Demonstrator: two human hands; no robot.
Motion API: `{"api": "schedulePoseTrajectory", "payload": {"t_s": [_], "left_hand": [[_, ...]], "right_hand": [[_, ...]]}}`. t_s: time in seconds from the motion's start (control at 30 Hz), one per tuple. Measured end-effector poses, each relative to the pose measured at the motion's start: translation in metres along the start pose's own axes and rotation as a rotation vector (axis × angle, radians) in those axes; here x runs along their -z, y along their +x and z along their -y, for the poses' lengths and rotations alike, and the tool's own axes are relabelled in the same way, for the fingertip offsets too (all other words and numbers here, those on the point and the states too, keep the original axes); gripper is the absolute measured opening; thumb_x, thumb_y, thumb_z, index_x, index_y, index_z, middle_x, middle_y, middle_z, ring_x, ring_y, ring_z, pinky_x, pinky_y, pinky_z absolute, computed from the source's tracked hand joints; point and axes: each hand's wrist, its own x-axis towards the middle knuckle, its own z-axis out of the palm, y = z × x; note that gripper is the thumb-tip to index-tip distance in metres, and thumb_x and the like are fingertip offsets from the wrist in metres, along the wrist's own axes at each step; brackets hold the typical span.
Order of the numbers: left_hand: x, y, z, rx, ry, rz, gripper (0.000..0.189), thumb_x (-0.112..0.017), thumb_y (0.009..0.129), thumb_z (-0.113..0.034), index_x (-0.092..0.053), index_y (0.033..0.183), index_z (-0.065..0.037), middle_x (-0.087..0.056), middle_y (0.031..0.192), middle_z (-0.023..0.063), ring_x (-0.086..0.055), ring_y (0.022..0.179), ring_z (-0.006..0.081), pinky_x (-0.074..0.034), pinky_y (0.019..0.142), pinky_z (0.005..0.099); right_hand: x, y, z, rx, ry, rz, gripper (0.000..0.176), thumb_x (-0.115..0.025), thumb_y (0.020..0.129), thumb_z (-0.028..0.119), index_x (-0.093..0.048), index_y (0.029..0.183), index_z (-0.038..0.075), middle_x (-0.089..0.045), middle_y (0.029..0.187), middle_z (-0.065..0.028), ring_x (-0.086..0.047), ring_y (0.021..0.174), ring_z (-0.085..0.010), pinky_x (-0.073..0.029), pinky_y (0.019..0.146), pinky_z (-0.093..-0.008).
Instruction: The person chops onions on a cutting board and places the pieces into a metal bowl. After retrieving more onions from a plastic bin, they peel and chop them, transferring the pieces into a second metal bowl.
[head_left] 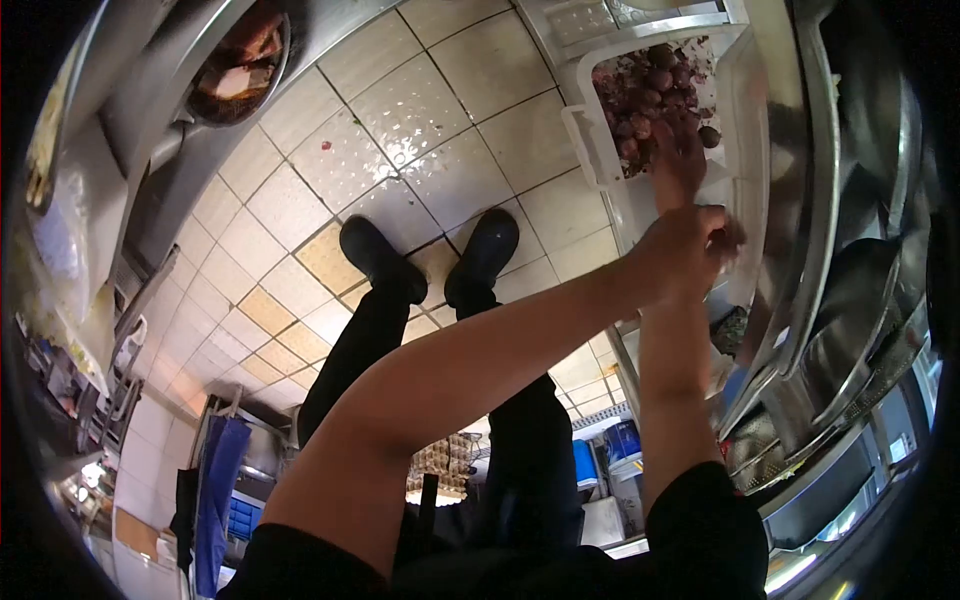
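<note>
My right hand [679, 155] reaches down into a white plastic tub [733, 110], its fingers stretched out over a heap of red onions [645, 100]. The fingertips touch or nearly touch the onions, and I see nothing gripped in them. Purple skin flakes lie among the onions, and one onion [709, 136] sits apart at the tub's right side. My left hand [685, 250] crosses over my right forearm, close to the wrist. Its fingers are curled, with the tips slightly blurred; anything inside them is hidden.
Metal pans [850, 330] and trays stand along the right. Upper left, a round pan [240, 65] holds pieces of what looks like meat. My feet in black shoes [380, 255] stand on a wet tiled floor [410, 120]. Egg trays [440, 465] appear low in the view.
</note>
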Motion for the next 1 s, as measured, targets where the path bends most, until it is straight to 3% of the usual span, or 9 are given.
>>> {"api": "schedulePoseTrajectory", "payload": {"t_s": [0.1,0.2,0.27,0.43,0.57,0.63,0.7,0.9,1.0], "left_hand": [[0.010,0.008,0.049,-0.044,0.069,-0.010,0.022,-0.066,0.102,-0.016,-0.071,0.117,-0.001,-0.074,0.098,0.0085,-0.071,0.088,0.0172,-0.058,0.080,0.0349],[0.056,0.003,0.025,0.242,-0.015,0.005,0.016,-0.062,0.102,-0.014,-0.070,0.110,-0.004,-0.072,0.098,0.0068,-0.069,0.082,0.0155,-0.057,0.074,0.0328],[0.072,0.005,0.028,0.443,-0.143,-0.127,0.014,-0.061,0.100,-0.013,-0.067,0.108,-0.003,-0.071,0.098,0.0065,-0.069,0.082,0.0165,-0.057,0.077,0.0318],[0.089,-0.001,0.064,0.553,0.058,-0.179,0.018,-0.061,0.101,-0.014,-0.068,0.112,-0.003,-0.072,0.105,0.0085,-0.070,0.084,0.0169,-0.058,0.078,0.0329],[0.098,-0.061,0.021,0.571,-0.019,-0.533,0.027,-0.063,0.101,-0.015,-0.067,0.123,-0.002,-0.072,0.109,0.0098,-0.070,0.092,0.0182,-0.057,0.080,0.0322],[0.139,-0.116,0.116,0.066,0.958,-0.235,0.032,-0.068,0.100,-0.018,-0.065,0.128,-0.002,-0.072,0.110,0.0097,-0.069,0.097,0.0179,-0.057,0.083,0.0318],[0.115,-0.180,0.018,0.480,0.476,-0.184,0.036,-0.072,0.100,-0.018,-0.063,0.131,-0.002,-0.071,0.111,0.0080,-0.067,0.100,0.0159,-0.056,0.088,0.0323],[0.046,-0.327,-0.160,0.228,0.355,0.119,0.049,-0.089,0.086,-0.023,-0.068,0.127,-0.007,-0.071,0.107,0.0070,-0.070,0.091,0.0149,-0.058,0.080,0.0321],[0.011,-0.376,-0.259,0.092,0.549,-0.166,0.034,-0.085,0.085,-0.021,-0.068,0.112,-0.009,-0.064,0.093,0.0075,-0.066,0.088,0.0252,-0.054,0.082,0.0391]], "right_hand": [[0.036,-0.103,0.035,-0.155,0.179,-0.162,0.038,-0.071,0.101,0.037,-0.071,0.119,0.004,-0.074,0.095,-0.0065,-0.062,0.074,-0.0161,-0.051,0.065,-0.0336],[0.072,-0.172,-0.008,-0.123,0.074,0.078,0.026,-0.065,0.104,0.033,-0.070,0.110,0.008,-0.067,0.089,0.0015,-0.056,0.067,-0.0075,-0.047,0.056,-0.0296],[0.089,-0.228,-0.031,-0.562,0.246,0.109,0.017,-0.066,0.105,0.023,-0.066,0.110,0.007,-0.071,0.097,-0.0040,-0.063,0.067,-0.0117,-0.054,0.055,-0.0271],[0.119,-0.325,-0.031,-0.678,0.270,0.049,0.016,-0.066,0.103,0.021,-0.065,0.111,0.008,-0.070,0.094,-0.0034,-0.057,0.055,-0.0105,-0.046,0.043,-0.0262],[0.142,-0.338,0.017,-0.757,0.335,0.066,0.019,-0.064,0.104,0.025,-0.065,0.111,0.007,-0.069,0.092,-0.0039,-0.056,0.053,-0.0100,-0.045,0.042,-0.0260],[0.154,-0.339,0.036,-0.740,0.390,0.195,0.025,-0.062,0.105,0.028,-0.067,0.113,0.006,-0.072,0.095,-0.0072,-0.056,0.053,-0.0104,-0.046,0.043,-0.0263],[0.159,-0.342,0.065,-0.749,0.452,0.361,0.030,-0.060,0.105,0.032,-0.068,0.116,0.005,-0.074,0.097,-0.0095,-0.058,0.053,-0.0114,-0.046,0.044,-0.0271],[0.174,-0.386,0.208,-0.617,0.372,1.023,0.029,-0.065,0.103,0.038,-0.070,0.099,0.010,-0.068,0.081,-0.0032,-0.061,0.056,-0.0145,-0.045,0.047,-0.0293],[0.181,-0.414,0.285,-0.504,0.306,1.211,0.046,-0.062,0.105,0.056,-0.068,0.100,0.011,-0.065,0.079,-0.0010,-0.062,0.060,-0.0142,-0.045,0.047,-0.0284]]}}
